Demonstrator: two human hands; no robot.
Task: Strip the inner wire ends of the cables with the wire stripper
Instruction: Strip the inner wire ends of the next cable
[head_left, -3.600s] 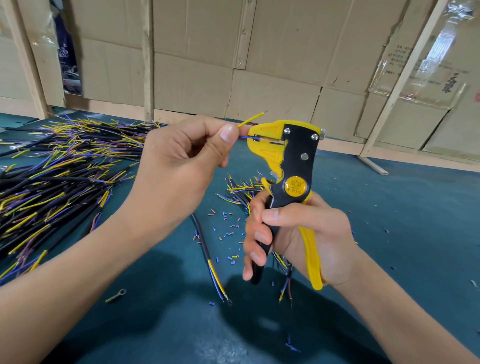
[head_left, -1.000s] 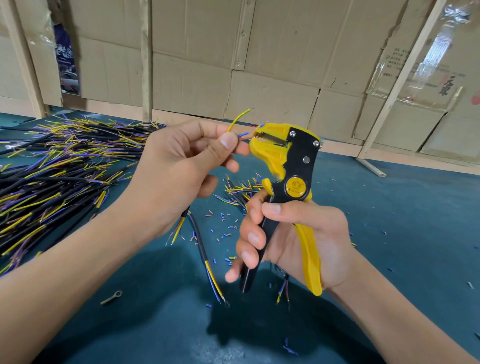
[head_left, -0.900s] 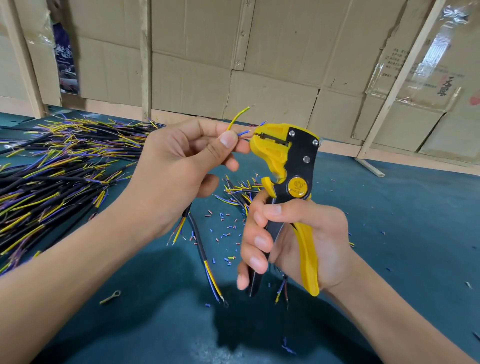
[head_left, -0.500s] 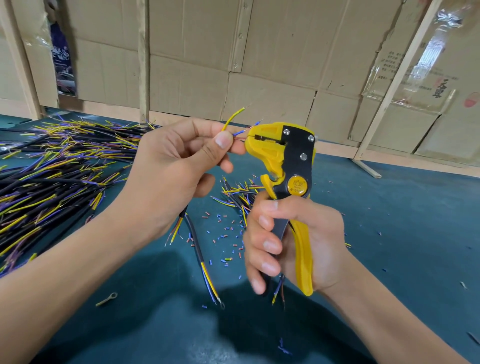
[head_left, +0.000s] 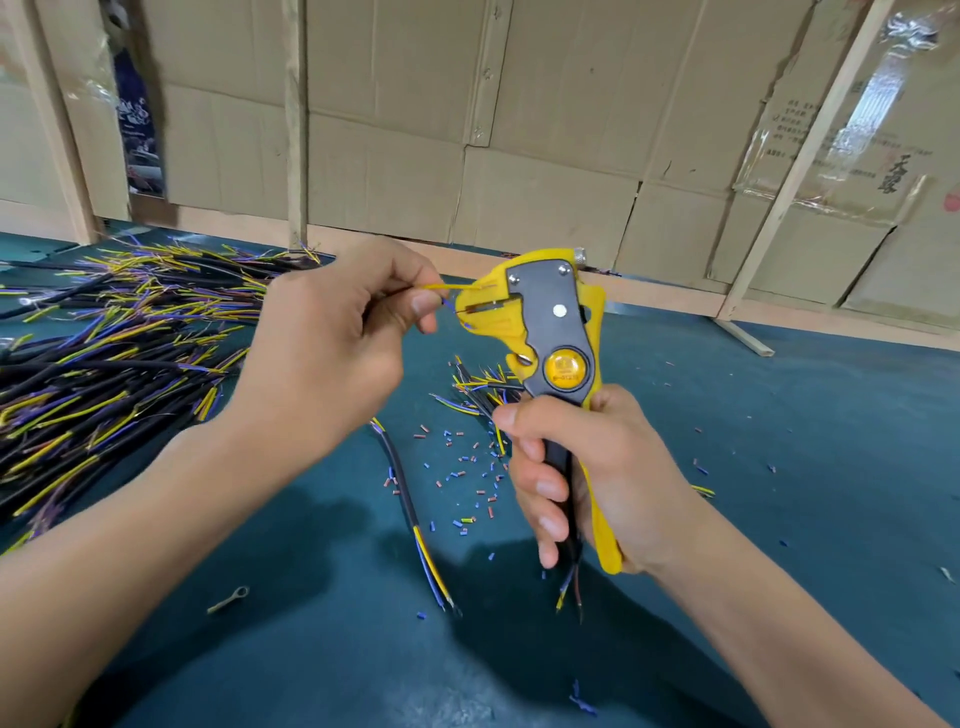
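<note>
Since half a sec earlier, right hand (head_left: 587, 467) had squeezed the wire stripper (head_left: 550, 332) handles together; they'd been spread before. Its grip was wrapped tight round both handles. Left hand (head_left: 322, 358) pinched the cable's inner wires (head_left: 439, 293) b/w thumb and forefinger, blue end fed into the stripper's mouth, yellow one lying across the top of the head. Likely mid-strip on the blue end; yellow prob. next. Unstripped cable pile (head_left: 104, 353) sat on the counter (head_left: 779, 467) at left, w/ insulation offcuts (head_left: 467, 467) scattered below the tool.
</note>
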